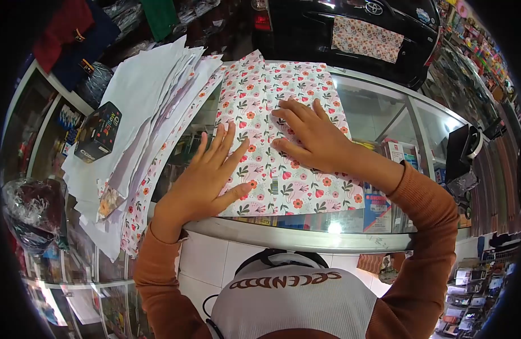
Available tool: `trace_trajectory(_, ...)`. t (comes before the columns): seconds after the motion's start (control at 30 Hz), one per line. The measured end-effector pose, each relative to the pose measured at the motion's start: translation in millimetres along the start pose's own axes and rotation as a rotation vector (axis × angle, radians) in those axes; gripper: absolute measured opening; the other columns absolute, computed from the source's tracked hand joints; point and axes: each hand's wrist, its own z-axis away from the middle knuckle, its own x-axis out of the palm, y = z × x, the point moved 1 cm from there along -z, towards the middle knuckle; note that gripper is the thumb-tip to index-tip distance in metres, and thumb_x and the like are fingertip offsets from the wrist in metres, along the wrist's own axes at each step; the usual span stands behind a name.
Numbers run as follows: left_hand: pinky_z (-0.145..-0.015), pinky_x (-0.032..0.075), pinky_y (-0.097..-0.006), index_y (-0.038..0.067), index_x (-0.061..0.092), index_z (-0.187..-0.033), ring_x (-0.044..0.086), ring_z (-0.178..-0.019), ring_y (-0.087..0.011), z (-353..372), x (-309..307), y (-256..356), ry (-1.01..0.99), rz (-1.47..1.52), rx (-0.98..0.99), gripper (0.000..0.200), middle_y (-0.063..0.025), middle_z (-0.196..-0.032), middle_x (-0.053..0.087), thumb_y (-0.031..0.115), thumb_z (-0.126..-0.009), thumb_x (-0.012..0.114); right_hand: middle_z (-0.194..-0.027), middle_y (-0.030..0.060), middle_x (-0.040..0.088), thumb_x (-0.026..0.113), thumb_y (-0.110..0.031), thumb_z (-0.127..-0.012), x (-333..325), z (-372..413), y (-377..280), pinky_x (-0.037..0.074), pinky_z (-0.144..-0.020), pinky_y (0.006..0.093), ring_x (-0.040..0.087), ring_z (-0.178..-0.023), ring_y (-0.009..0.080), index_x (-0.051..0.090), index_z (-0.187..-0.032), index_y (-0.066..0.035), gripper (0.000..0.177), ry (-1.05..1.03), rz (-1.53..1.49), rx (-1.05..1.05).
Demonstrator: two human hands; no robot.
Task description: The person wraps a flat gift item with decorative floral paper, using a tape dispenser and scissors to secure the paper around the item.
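A sheet of flowered wrapping paper [322,195] lies on the glass counter, with a fold or overlapping layer running up its left part. My left hand [207,183] rests on the paper's left side, fingers spread. On the upper middle of the same sheet lies my right hand [311,135], its fingers apart and holding nothing. A barcode [274,187] shows on the paper between my hands, nearer the front edge. Whatever is under my palms is hidden.
To the left, a stack of white-backed paper sheets [130,85] bears a black box [98,133]. The glass counter [379,107] holds boxed goods. Behind it stands a black car [311,34] with flowered paper [367,39] on it. A dark object [464,150] sits at the right end.
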Motion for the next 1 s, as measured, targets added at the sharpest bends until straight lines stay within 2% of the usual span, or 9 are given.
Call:
trace_trajectory(0.17,-0.116,0.013,-0.0508,0.001,0.031,-0.146,0.013,-0.144,-0.0421,0,-3,-3,-0.026,0.176,-0.009,0.078,-0.0275,-0.154,0.015,0.053,-0.092,0.052,-0.130,0.0211,0.046,0.051,-0.043,-0.092,2,0,2,0.023,-0.103,0.0667,0.044,-0.125,0.0357,0.050,-0.124,-0.001,0.052,-0.001,0.020,-0.010)
trace_trajectory(0.57,-0.116,0.011,-0.0537,-0.003,0.031,-0.145,0.017,-0.145,-0.0337,7,-3,-6,-0.030,0.027,-0.017,0.082,-0.0228,-0.155,0.021,0.055,-0.091,0.051,-0.131,0.0213,0.046,0.052,-0.042,-0.091,1,0,3,0.025,-0.103,0.0657,0.043,-0.126,0.0351,0.050,-0.125,-0.002,0.052,-0.007,0.032,-0.024)
trace_trajectory(0.77,-0.116,0.011,-0.0543,-0.004,0.033,-0.144,0.022,-0.144,-0.0329,8,-2,-4,0.020,0.030,-0.065,0.081,-0.0217,-0.153,0.026,0.055,-0.091,0.051,-0.131,0.0215,0.046,0.053,-0.042,-0.091,0,1,3,0.025,-0.103,0.0654,0.044,-0.126,0.0351,0.051,-0.123,-0.002,0.051,-0.014,0.035,-0.018)
trace_trajectory(1.0,-0.116,0.008,-0.0536,-0.003,0.028,-0.146,0.021,-0.144,-0.0330,9,-5,-6,-0.022,0.041,-0.075,0.084,-0.0210,-0.154,0.023,0.055,-0.090,0.051,-0.131,0.0224,0.046,0.053,-0.041,-0.091,-1,0,2,0.027,-0.102,0.0651,0.044,-0.125,0.0355,0.050,-0.122,-0.002,0.050,-0.019,0.044,-0.027)
